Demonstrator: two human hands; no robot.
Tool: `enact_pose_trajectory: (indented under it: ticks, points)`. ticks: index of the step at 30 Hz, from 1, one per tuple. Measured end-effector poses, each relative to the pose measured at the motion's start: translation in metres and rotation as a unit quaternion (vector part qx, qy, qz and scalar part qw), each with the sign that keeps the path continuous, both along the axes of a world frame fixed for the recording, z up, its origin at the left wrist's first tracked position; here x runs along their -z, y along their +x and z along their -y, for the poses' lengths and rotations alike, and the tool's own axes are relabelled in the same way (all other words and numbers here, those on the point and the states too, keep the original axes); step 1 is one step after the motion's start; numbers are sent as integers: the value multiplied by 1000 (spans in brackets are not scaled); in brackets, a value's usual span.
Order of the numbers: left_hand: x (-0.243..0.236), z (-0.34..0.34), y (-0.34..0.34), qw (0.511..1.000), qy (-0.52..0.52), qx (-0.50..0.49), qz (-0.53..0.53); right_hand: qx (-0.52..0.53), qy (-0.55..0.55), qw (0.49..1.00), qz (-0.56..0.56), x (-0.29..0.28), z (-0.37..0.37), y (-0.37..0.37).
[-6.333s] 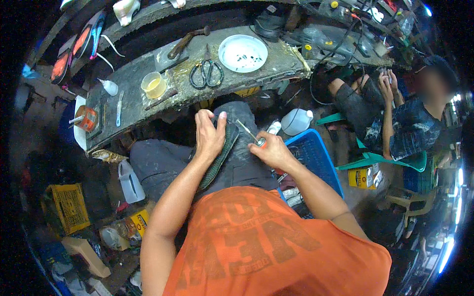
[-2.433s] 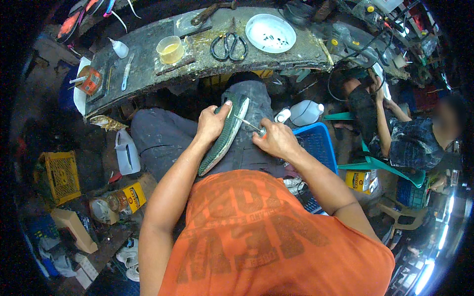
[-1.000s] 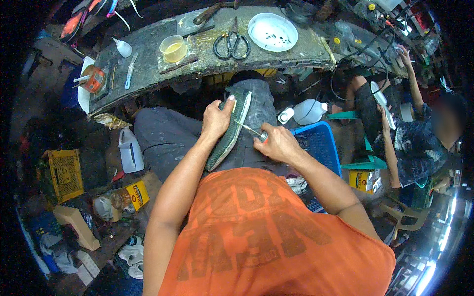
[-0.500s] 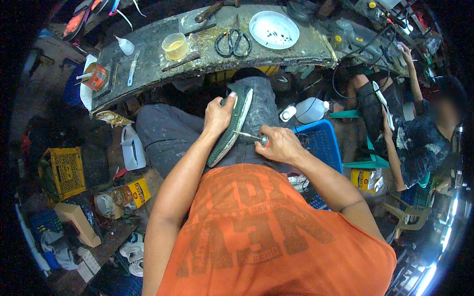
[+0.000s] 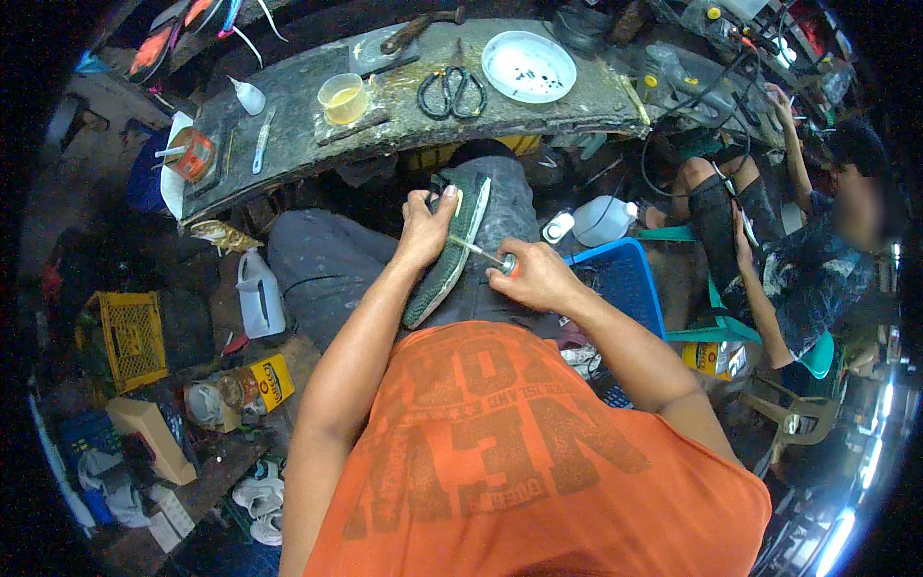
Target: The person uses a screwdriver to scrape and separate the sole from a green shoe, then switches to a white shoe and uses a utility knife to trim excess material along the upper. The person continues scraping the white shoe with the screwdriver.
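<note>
My left hand (image 5: 428, 226) grips a dark green shoe (image 5: 444, 274) with a pale sole edge, its thumb pressed on the upper part and its fingers wrapped around the far side. The shoe slants over my grey-trousered lap. In my right hand (image 5: 540, 276) is an awl (image 5: 486, 256) with a thin metal shaft and a rounded grey and red handle. Its shaft points left, and the pale tip meets the shoe's side along the sole edge. I cannot tell how deep the tip goes.
Ahead stands a worn bench (image 5: 327, 135) bearing scissors (image 5: 452, 93), a cup of yellowish liquid (image 5: 343, 99), a white bowl (image 5: 529, 67) and a knife (image 5: 261, 144). A blue basket (image 5: 646, 288) and a jug (image 5: 606, 221) are at right. Beyond them sits another person (image 5: 808, 260) holding something pale.
My right hand has shifted slightly left and up, and the awl's tip now lies farther over the shoe's side. The other person's pale item has turned and shows less.
</note>
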State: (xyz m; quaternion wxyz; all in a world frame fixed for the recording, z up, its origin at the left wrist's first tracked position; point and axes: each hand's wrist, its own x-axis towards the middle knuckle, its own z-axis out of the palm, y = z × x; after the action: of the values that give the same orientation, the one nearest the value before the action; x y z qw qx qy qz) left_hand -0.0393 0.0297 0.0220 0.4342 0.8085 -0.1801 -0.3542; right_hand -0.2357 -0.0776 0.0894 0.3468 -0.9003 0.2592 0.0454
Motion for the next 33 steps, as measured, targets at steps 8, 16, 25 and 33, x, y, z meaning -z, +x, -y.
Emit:
enact_pose_trajectory:
  ticks: [8,16,25,33]
  points:
    - [-44,-114,-54,966,-77,205,137,87,72,994,7,-5,0,-20]
    - [-27,-110,-59,968,-154,118,156,45,17,999,-5,-1,-19,0]
    - [-13,-111,-58,963,-142,143,177,-9,-40,999,-1,4,-27,-1]
    - [-14,-108,-60,966,-140,135,168,-30,-47,998,25,4,-31,-6]
